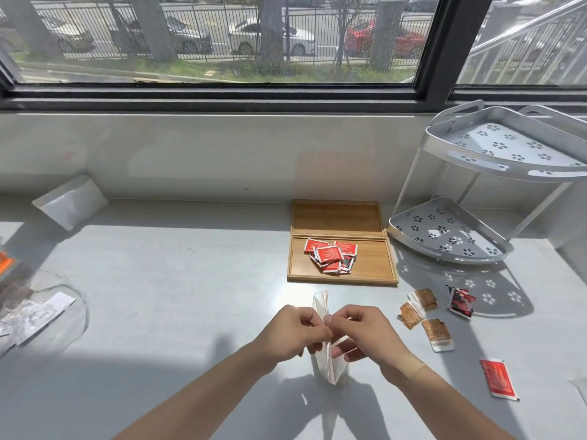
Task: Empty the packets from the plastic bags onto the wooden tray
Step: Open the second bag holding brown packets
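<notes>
A clear plastic bag (320, 304) with a red zip strip stands edge-on between my hands, above the grey counter. My left hand (293, 331) pinches one side of it and my right hand (362, 333) pinches the other, fingers closed on the plastic. The bag looks flat; I cannot tell if anything is inside. Beyond my hands lies the wooden tray (374, 268), holding a heap of several red packets (330, 255). A second wooden tray (336, 215) sits behind it with nothing in it.
Brown packets (422, 308), a dark red packet (460, 301) and a red packet (498, 377) lie loose to the right. A white two-tier corner rack (451, 230) stands at the back right. Clear bags with packets (35, 312) lie at the left edge, a white pouch (70, 201) behind them.
</notes>
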